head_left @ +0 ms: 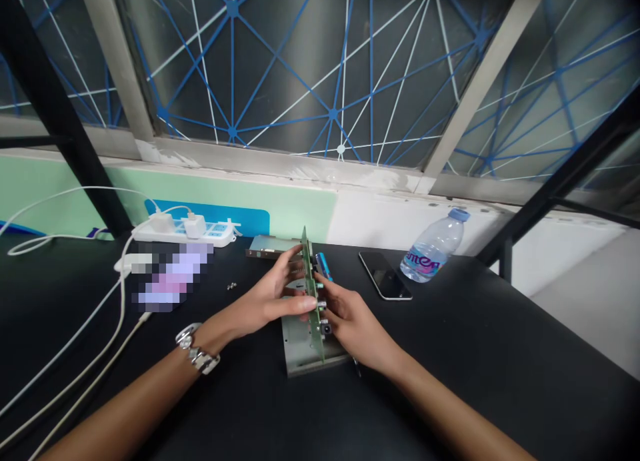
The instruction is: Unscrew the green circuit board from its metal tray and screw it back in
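A green circuit board (314, 314) stands on edge between my hands, its parts and sockets facing right. My left hand (273, 297) grips it from the left, the thumb across its near face. From the other side my right hand (353, 324) closes on the board, with some fingertips hidden by its components. Under them lies a grey metal casing plate (297, 351), partly covered by the board and my hands. Behind the board, a blue-handled tool (324, 266) shows only in part. Another flat metal cover (270, 246) lies farther back, left of the board.
Several small screws (231, 286) lie left of my hands. A phone (385, 276) and a water bottle (434, 247) stand to the right. Plugs fill part of a white power strip (215, 233) by the wall, and white cables (123, 301) run across the black table (450, 361).
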Demonstrator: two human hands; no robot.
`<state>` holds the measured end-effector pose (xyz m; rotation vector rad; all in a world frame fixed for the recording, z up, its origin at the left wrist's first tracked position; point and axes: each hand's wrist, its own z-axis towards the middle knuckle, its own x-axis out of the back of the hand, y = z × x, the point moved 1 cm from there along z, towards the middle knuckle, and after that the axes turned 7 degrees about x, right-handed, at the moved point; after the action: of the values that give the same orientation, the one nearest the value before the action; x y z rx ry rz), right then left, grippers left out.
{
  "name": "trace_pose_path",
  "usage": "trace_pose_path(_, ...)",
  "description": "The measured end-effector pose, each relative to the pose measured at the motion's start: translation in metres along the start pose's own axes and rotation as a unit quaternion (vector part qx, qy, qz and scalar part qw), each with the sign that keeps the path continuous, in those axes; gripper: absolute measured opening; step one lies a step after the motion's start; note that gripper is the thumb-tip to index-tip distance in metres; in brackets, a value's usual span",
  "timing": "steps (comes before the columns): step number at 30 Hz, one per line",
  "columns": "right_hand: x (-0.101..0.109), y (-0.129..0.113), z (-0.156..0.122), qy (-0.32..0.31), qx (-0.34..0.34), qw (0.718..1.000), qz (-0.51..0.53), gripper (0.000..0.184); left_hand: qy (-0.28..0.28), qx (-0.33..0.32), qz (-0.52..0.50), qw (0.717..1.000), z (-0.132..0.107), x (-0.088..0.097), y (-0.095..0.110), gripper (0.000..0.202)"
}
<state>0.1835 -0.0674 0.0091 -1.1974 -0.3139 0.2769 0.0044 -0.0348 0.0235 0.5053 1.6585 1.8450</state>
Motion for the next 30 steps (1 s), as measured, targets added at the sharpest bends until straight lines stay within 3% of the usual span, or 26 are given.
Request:
trace_pose_path(7,-0.002,-0.003,-0.001,0.004,0.020,0.999,-0.035,0.057,-0.008,-0.008,0.021,1.000,0.000,-0.003,-0.002,0.087)
trace_pose_path(11,-0.002,0.000,-0.002,0.012,0.018,0.999,-0.033,0.057,-0.027,0.011,-0.017,0.999,-0.001,-0.001,0.000,0.083)
trace_pose_path(17,0.003,-0.001,-0.002,0.057,-0.010,0.995,-0.080,0.059,-0.071,0.047,-0.088,0.992,-0.005,0.016,0.013,0.076)
trace_pose_path(21,0.006,-0.006,-0.003,0.079,-0.004,0.986,-0.150,0.064,-0.057,0.089,-0.145,0.984,-0.007,0.029,0.010,0.068)
trace_pose_path(25,0.001,-0.013,-0.009,0.045,0.024,0.987,-0.150,0.080,0.016,0.130,-0.203,0.970,-0.003,0.024,0.008,0.051)
trace_pose_path(30,-0.010,-0.026,-0.018,-0.045,0.067,0.987,-0.139,0.101,0.232,0.187,-0.154,0.942,0.005,0.006,0.001,0.054)
